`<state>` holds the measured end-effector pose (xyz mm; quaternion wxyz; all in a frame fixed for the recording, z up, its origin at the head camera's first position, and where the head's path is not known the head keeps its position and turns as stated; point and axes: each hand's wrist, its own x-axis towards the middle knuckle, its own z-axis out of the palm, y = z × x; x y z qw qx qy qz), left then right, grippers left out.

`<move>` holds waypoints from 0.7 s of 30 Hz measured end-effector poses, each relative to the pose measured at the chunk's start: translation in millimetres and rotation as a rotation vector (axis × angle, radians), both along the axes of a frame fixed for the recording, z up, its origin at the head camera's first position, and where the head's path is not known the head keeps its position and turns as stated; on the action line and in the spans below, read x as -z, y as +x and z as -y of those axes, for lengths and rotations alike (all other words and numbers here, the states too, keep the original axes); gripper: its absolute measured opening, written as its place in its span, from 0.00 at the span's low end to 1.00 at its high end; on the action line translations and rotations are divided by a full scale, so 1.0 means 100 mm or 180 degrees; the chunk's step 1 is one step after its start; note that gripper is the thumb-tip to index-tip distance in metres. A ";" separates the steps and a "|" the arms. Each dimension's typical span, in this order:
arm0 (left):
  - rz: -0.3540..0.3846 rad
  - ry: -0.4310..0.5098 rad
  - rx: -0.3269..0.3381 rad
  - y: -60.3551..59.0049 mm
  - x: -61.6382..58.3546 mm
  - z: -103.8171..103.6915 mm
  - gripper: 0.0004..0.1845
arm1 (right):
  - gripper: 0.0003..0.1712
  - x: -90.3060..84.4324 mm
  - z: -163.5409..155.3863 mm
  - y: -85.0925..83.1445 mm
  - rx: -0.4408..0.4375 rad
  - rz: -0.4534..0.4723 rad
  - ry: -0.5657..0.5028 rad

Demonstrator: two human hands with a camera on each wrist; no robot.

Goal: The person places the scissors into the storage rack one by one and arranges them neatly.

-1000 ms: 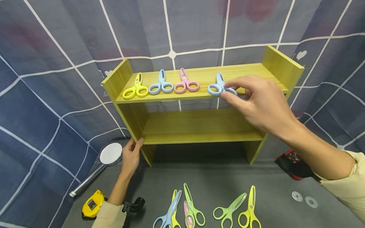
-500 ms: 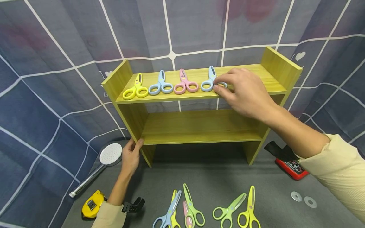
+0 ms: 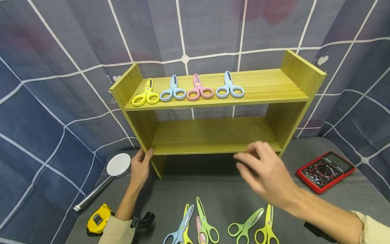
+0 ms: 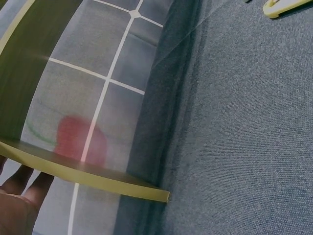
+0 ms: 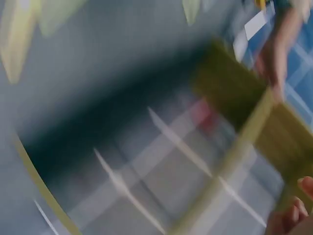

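My left hand (image 3: pixel 141 171) grips the left side panel of a wooden shelf (image 3: pixel 210 134), thumb in front at the lower board. In the left wrist view its fingers (image 4: pixel 41 186) show at the panel's edge. On the top board lie yellow scissors (image 3: pixel 148 90), light blue scissors (image 3: pixel 173 88), pink scissors (image 3: pixel 198 87) and a second light blue pair (image 3: pixel 229 84). My right hand (image 3: pixel 268 173) hovers before the lower board, fingers loosely curled, holding nothing. Below it on the grey surface are green scissors (image 3: pixel 247 223) and yellow scissors (image 3: pixel 268 222). The right wrist view is blurred.
Left of centre, blue scissors (image 3: pixel 182 223), green scissors (image 3: pixel 204 220) and partly hidden yellow and pink pairs lie close together. A shower head (image 3: pixel 118 165) and tape measure (image 3: pixel 99 219) lie at left, a red multimeter (image 3: pixel 326 171) at right. A patterned curtain (image 3: pixel 213 30) hangs behind.
My right hand slid the light blue scissors left beside the pink pair, let go, and moved down from the top board. The left hand stays on the panel. The multimeter is now uncovered.
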<state>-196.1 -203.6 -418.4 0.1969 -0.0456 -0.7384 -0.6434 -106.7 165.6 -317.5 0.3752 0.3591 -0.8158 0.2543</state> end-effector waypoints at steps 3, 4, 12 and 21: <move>-0.0026 0.0007 -0.0004 -0.01 -0.01 -0.02 0.21 | 0.18 0.50 -0.05 0.28 0.0001 0.0645 0.0337; -0.0024 0.0009 -0.0025 0.00 -0.01 -0.02 0.20 | 0.17 0.65 -0.07 0.35 -0.0009 0.0803 0.0484; -0.0059 0.0009 -0.0108 0.00 0.00 -0.04 0.19 | 0.29 1.44 -0.08 0.59 -0.0190 0.1101 0.1714; -0.0091 0.0008 -0.0058 0.00 0.00 -0.04 0.20 | 0.22 1.68 -0.06 0.71 0.0038 0.0775 0.2211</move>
